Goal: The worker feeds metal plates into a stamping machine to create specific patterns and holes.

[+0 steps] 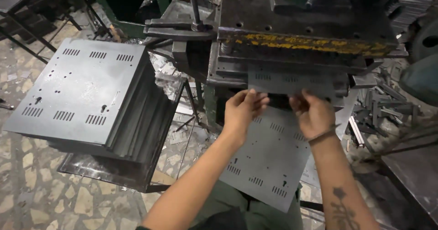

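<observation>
**A:** Where does the sheet sit right now?

**B:** The grey metal panel lies flat, its far edge pushed under the head of the press, its near end hanging out toward the person's lap. The left hand and the right hand both rest on that far end, close together, just at the mouth of the machine.

**A:** Are the fingers gripping it?

**B:** The left fingers curl over what looks like a second panel edge in the slot, pinching it lightly; the right fingers are bent the same way, thumb underneath as far as I can tell. Neither hand is clenched hard.

**A:** How would you do this well?

**B:** I'd say keep the sheet square to the die, press it evenly from both sides until it seats, and get every fingertip clear of the yellow-scuffed bar. Thin cut steel has keen edges, so a sliding grip is risky.

**A:** And the material?

**B:** Matte grey, thin, rigid, punched with rows of short slots and small round holes. The stack of panels at the left, on a dark steel stand, shows the same pattern. The press is worn, oily iron; offcuts litter the right.
</observation>
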